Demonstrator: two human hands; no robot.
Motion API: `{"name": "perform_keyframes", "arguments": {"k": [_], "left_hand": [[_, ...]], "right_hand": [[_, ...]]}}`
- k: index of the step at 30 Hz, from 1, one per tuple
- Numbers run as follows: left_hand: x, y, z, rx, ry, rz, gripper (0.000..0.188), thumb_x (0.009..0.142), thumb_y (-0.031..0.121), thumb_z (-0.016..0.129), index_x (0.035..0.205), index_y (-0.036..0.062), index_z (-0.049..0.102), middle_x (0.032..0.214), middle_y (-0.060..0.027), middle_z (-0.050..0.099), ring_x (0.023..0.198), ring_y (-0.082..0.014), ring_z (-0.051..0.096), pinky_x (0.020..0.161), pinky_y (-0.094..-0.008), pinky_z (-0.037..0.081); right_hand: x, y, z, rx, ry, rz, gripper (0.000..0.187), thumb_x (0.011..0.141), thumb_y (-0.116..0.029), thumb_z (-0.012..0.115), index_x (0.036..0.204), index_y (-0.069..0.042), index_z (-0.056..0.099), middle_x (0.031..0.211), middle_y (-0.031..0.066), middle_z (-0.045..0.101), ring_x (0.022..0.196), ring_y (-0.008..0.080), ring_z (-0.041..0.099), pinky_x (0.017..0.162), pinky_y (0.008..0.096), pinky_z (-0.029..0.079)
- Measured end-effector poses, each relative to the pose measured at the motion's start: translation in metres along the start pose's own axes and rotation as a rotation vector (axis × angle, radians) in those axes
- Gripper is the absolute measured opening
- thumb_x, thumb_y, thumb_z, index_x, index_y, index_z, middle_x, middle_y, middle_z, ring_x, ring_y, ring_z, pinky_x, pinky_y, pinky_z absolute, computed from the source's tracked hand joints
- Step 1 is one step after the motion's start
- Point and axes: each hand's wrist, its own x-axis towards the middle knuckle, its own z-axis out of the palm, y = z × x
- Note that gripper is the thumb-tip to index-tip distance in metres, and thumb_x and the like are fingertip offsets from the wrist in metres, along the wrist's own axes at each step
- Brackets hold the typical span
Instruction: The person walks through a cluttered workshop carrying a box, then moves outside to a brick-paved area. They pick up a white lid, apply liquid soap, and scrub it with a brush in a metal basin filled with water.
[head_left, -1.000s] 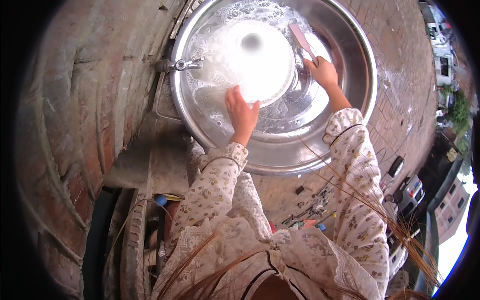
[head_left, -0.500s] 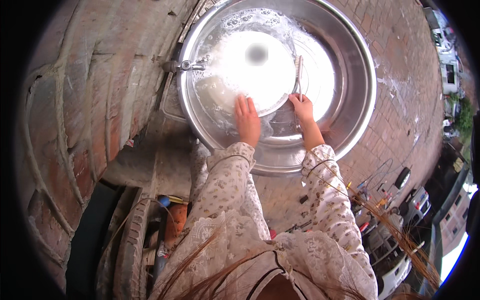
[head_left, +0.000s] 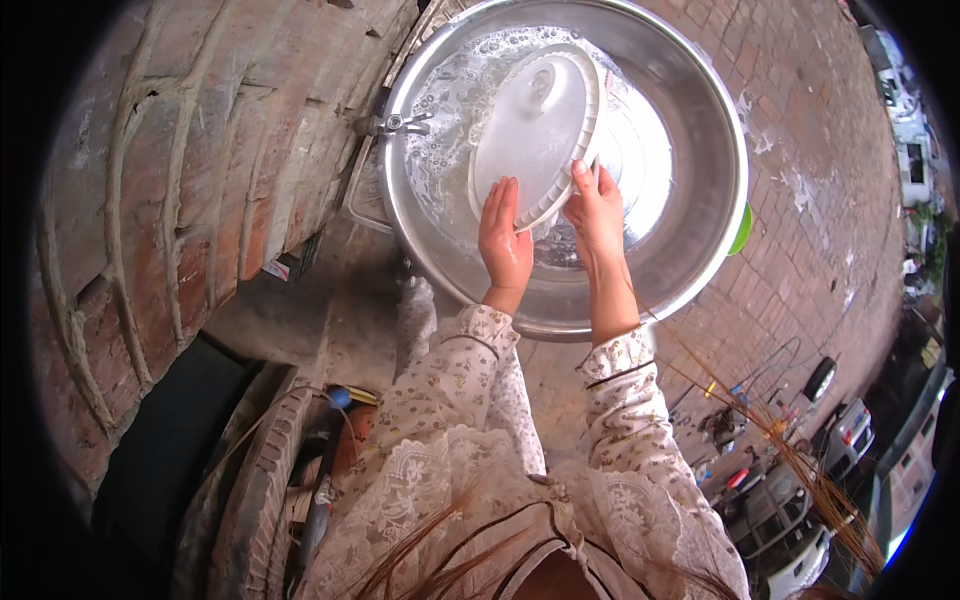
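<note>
A translucent white plastic lid (head_left: 520, 140) with a ribbed rim and a round raised part near its far end is tilted over the soapy water (head_left: 440, 140) in a large steel basin (head_left: 705, 170). My left hand (head_left: 505, 240) grips its near left edge, fingers straight and together along it. On the right rim, my right hand (head_left: 597, 215) is closed, thumb on top and the other fingers partly hidden behind. Whether the right hand also holds a brush behind the lid is hidden.
A metal tap (head_left: 398, 124) sticks out over the basin's left rim, beside a brick wall (head_left: 190, 150). Something green (head_left: 741, 230) peeks out past the basin's right side. A worn tyre (head_left: 265, 490) and clutter lie at lower left. Brick paving (head_left: 800, 200) stretches right.
The lid has been raised and tilted, its face turned sideways. My right hand has moved up onto its rim. The brush that stood out of my right hand has dropped from sight.
</note>
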Motion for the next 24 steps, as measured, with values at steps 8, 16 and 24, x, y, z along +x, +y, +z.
{"name": "perform_keyframes", "arguments": {"k": [8,16,24], "left_hand": [[0.014,0.04,-0.036,-0.674,0.097,-0.642,0.033,0.079,0.0,0.058,0.112,-0.0066,0.055,0.106,-0.0104,0.061,0.091,-0.0149,0.058,0.078,-0.0273,0.046],[-0.009,-0.022,-0.04,-1.14,-0.058,-1.037,0.037,0.084,0.005,0.059,0.119,-0.0038,0.05,0.117,-0.0113,0.057,0.105,-0.0208,0.056,0.089,-0.0344,0.047],[0.0,-0.087,-0.018,-1.0,0.157,-1.293,0.042,0.086,0.017,0.063,0.12,-0.0036,0.048,0.118,-0.0141,0.055,0.105,-0.0246,0.057,0.085,-0.0376,0.05]], "right_hand": [[0.004,-0.003,-0.034,-0.257,0.185,-0.241,0.037,0.098,-0.031,0.039,0.109,-0.001,0.057,0.067,-0.0022,0.048,0.052,0.0034,0.033,0.047,0.0197,0.027],[0.029,0.04,-0.058,-0.562,0.252,-0.282,0.033,0.094,-0.019,0.049,0.122,-0.002,0.049,0.065,-0.0004,0.05,0.057,0.0063,0.043,0.052,0.0241,0.036],[0.051,0.067,-0.058,-0.706,0.311,-0.302,0.034,0.091,-0.019,0.053,0.121,-0.005,0.051,0.066,0.005,0.055,0.059,0.0126,0.05,0.058,0.0301,0.042]]}}
